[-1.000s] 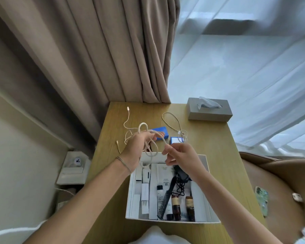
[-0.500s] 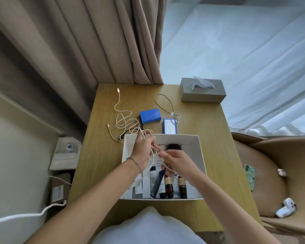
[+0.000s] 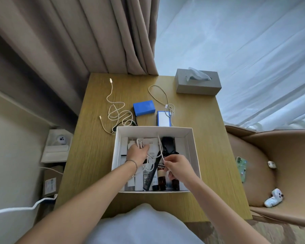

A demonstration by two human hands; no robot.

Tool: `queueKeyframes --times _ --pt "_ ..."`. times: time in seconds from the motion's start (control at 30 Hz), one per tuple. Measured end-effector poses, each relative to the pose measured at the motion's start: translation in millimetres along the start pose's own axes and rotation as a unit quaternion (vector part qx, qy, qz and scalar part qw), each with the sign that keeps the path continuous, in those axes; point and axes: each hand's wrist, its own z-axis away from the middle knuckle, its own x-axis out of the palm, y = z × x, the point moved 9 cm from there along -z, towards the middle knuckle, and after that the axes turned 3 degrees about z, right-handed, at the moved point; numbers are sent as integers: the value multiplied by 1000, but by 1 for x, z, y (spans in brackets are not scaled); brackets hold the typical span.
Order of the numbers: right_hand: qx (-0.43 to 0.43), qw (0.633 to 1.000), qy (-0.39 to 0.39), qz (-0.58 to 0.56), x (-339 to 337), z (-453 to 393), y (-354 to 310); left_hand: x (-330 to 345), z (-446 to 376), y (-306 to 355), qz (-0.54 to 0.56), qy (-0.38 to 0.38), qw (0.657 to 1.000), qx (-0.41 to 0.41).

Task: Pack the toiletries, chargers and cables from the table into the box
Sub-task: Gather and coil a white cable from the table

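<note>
A white open box stands on the wooden table and holds white cartons, a black comb, brown bottles and a black cable. Both hands are inside it. My left hand grips loops of a white cable. My right hand pinches the same cable's other end. Beyond the box lie another white cable, a blue block, a blue-edged white charger and a third cable.
A grey tissue box sits at the table's far right corner. Curtains hang behind. A tan armchair on the right holds a phone and small white items. Boxes and a thick white cord lie on the floor at left.
Both hands have carried the white cable from above the table's far side down into the box. The camera has tilted down and closer.
</note>
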Motion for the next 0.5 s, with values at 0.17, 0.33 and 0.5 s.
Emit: queueKeyframes --times 0.17,0.33,0.5 --pt "-37 988 60 138 -7 -6 1 5 0 5 -4 -18 998 61" --pt "-91 945 98 298 -9 -2 -6 -8 19 17 -96 1 988 120" --pt "-139 896 97 410 -3 0 -11 -41 35 43 -187 52 958 213"
